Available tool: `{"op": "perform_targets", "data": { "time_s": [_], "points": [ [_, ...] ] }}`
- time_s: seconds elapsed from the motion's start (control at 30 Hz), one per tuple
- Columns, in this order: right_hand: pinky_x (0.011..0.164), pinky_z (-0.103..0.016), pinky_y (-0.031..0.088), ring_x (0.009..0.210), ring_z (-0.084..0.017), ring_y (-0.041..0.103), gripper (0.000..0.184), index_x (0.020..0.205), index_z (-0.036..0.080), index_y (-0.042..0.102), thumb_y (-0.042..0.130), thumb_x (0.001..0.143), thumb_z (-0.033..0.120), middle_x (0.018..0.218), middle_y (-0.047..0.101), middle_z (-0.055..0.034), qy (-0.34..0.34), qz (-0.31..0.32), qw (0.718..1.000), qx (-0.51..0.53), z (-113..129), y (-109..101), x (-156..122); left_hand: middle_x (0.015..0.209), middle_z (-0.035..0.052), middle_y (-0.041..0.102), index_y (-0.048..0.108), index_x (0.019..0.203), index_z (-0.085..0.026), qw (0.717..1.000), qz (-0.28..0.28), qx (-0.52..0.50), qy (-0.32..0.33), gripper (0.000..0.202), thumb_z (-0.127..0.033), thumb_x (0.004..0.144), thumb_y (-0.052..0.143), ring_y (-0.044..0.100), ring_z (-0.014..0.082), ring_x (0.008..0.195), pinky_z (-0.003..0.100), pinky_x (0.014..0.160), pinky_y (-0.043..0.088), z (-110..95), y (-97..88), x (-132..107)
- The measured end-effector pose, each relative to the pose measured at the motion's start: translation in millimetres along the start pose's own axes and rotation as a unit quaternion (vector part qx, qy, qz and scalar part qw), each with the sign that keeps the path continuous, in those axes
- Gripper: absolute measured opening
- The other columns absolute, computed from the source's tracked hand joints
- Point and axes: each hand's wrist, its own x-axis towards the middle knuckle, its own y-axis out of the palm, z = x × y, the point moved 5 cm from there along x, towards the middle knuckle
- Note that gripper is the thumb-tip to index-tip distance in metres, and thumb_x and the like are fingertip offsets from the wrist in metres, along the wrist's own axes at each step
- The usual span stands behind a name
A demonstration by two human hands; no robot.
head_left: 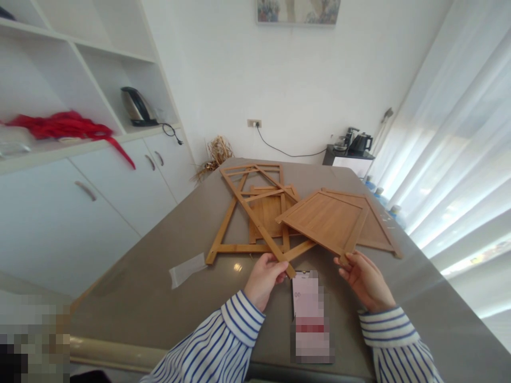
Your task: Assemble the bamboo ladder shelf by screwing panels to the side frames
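Observation:
My left hand (268, 279) is closed on the near corner of an open wooden frame (255, 219), thumb on top. That frame lies at an angle across a second wooden frame (225, 226). My right hand (361, 277) pinches the near corner of a wooden panel (325, 218), which is tilted and overlaps the first frame's right side. Partly covered by it, another wooden panel (377, 226) lies at the right. A smaller wooden panel (265, 213) shows through the frames. Between my wrists lies a phone (309, 314) with a lit, blurred screen.
The parts rest on a grey-brown table (143, 303). A white strip (187, 268) lies left of the frames. White cabinets (107, 186) with a kettle (138, 106) and red cloth (59, 126) stand at the left. A sheer curtain (459, 175) and several bottles (395, 213) are at the right.

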Motion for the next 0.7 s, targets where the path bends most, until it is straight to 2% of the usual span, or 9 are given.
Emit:
{"op": "perform_targets", "data": {
  "time_s": [0.13, 0.3, 0.5, 0.6, 0.7],
  "points": [
    [0.05, -0.021, 0.054, 0.074, -0.018, 0.068, 0.015, 0.078, 0.019, 0.06, 0.07, 0.067, 0.018, 0.075, 0.068, -0.0012, -0.018, -0.015, 1.0, 0.013, 3, -7, 3, 0.057, -0.0016, 0.056, 0.056, 0.07, -0.011, 0.999, 0.006, -0.006, -0.031, 0.014, -0.019, 0.066, 0.067, 0.049, 0.0053, 0.05, 0.018, 0.047, 0.034, 2, -1.1, 2],
    [0.049, -0.02, 0.053, 0.075, -0.019, 0.068, 0.015, 0.077, 0.019, 0.059, 0.071, 0.067, 0.019, 0.075, 0.068, -0.0013, -0.038, -0.022, 0.999, 0.018, 6, -9, 3, 0.059, -0.0018, 0.057, 0.057, 0.071, -0.012, 0.998, 0.028, -0.024, -0.047, 0.008, -0.015, 0.069, 0.063, 0.049, 0.0045, 0.05, 0.016, 0.045, 0.033, 3, -0.2, 1],
    [0.048, -0.019, 0.052, 0.075, -0.018, 0.068, 0.016, 0.077, 0.019, 0.059, 0.071, 0.067, 0.019, 0.076, 0.068, -0.0003, -0.052, -0.022, 0.998, 0.035, 8, -7, 0, 0.065, 0.0017, 0.061, 0.06, 0.073, -0.011, 0.989, 0.09, -0.082, -0.085, 0.003, -0.014, 0.073, 0.061, 0.052, 0.0054, 0.053, 0.015, 0.047, 0.038, 4, 11.0, -4],
    [0.048, -0.019, 0.051, 0.074, -0.017, 0.068, 0.016, 0.076, 0.019, 0.059, 0.071, 0.066, 0.019, 0.075, 0.068, 0.0005, -0.045, -0.016, 0.998, 0.04, 7, -5, -1, 0.072, 0.0056, 0.063, 0.063, 0.079, -0.01, 0.981, 0.127, -0.11, -0.093, 0.009, -0.012, 0.076, 0.055, 0.054, 0.007, 0.057, 0.016, 0.051, 0.041, 6, 17.7, -7],
    [0.049, -0.019, 0.052, 0.076, -0.018, 0.068, 0.016, 0.079, 0.02, 0.059, 0.07, 0.067, 0.02, 0.076, 0.068, 0.0, -0.032, 0.0, 0.999, 0.032, 6, 0, -4, 0.078, 0.0085, 0.066, 0.066, 0.086, -0.008, 0.974, 0.164, -0.127, -0.086, 0.02, -0.006, 0.072, 0.051, 0.057, 0.0082, 0.062, 0.017, 0.054, 0.044, 6, 23.8, -10]
  ]
}}
